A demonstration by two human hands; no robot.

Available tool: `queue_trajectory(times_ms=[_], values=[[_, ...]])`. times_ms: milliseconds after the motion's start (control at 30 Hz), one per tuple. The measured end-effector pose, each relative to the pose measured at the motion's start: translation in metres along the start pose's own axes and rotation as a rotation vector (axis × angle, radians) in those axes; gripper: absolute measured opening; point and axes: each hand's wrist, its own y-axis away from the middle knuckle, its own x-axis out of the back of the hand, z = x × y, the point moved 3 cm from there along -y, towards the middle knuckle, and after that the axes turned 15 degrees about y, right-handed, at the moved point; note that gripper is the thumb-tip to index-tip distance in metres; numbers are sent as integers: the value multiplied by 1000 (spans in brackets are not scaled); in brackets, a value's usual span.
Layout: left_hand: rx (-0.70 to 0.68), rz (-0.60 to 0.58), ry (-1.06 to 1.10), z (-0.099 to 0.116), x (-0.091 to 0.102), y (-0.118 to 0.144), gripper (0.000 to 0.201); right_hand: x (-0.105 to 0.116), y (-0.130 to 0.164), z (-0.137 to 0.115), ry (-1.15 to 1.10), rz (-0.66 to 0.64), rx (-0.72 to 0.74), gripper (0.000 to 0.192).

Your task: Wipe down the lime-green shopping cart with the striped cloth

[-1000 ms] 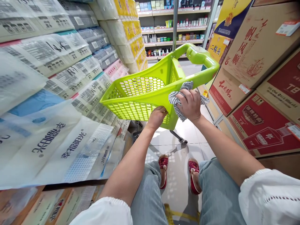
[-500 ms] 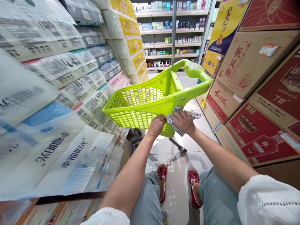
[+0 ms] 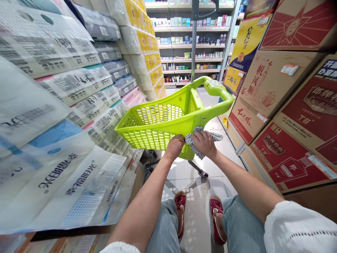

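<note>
A lime-green plastic shopping cart basket [image 3: 158, 119] stands in the aisle in front of me, perforated and with nothing visible inside. My left hand [image 3: 174, 145] grips its near lower edge. My right hand [image 3: 204, 143] presses a grey-and-white striped cloth [image 3: 193, 144] against the basket's near right corner, below the green handle [image 3: 219, 92].
Stacked plastic-wrapped tissue packs [image 3: 63, 116] fill the left side. Red and brown cartons [image 3: 284, 105] line the right. Stocked shelves [image 3: 195, 45] stand at the aisle's far end behind a metal pole [image 3: 194, 42]. The pale tiled floor [image 3: 197, 182] shows my red shoes.
The view has tilted up and the cart sits lower in the picture. My right hand with the cloth has slid down from the handle area to the basket's lower corner.
</note>
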Motion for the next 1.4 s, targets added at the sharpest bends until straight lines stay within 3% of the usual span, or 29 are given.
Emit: queue_trajectory(times_ms=[167,367,433,533,600,667,833,967,1167,1267,1400], values=[[5,12,-13,2,4,0,22,4,-6,2,-21,-13,70,27],[29,68,104,7,11,1,21,34,-49,43,27,22,-262,33],[67,191,152,15,25,-1,22,44,-58,47,14,21,-279,34],[113,497,178,31,58,-12,24,59,-68,47,7,37,-300,33],[195,701,172,39,78,-28,29,65,-77,47,18,48,-332,34],[286,809,170,40,86,-50,26,67,-87,47,43,41,-352,34],[363,672,206,27,70,-95,30,55,-99,54,87,-42,-286,32],[370,657,188,29,64,-99,39,53,-87,83,114,-47,-234,32],[382,686,264,49,62,-103,47,72,-61,136,151,-13,-382,33],[389,696,265,59,56,-109,46,79,-58,135,152,6,-486,31],[398,697,258,72,51,-115,45,81,-68,106,151,-15,-487,28]])
